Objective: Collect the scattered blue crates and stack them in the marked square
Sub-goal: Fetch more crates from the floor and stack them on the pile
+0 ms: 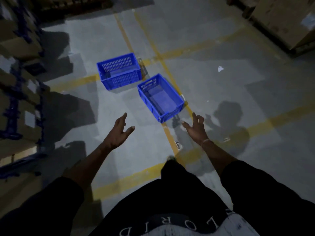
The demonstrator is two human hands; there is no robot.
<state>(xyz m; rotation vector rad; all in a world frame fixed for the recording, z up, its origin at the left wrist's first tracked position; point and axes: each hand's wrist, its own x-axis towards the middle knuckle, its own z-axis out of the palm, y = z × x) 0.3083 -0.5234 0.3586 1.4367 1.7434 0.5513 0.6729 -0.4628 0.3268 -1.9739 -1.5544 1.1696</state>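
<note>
Above the yellow-lined floor [204, 68], both hands, left hand [119, 132] and right hand [196, 129], are spread empty and should grip the nearer blue crate's [161, 97] opposite long rims evenly.

Two blue crates [119, 71] [161, 97] on taped floor [221, 92]

Two empty blue slatted crates [119, 71] [161, 97], upright, side by side on yellow-lined floor [204, 40]

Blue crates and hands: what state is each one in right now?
Near crate: upright on the floor, empty, not held.
Far crate: upright on the floor, apart from the near one, looks empty.
Left hand: open, holding nothing.
Right hand: open, holding nothing, short of the near crate.
</note>
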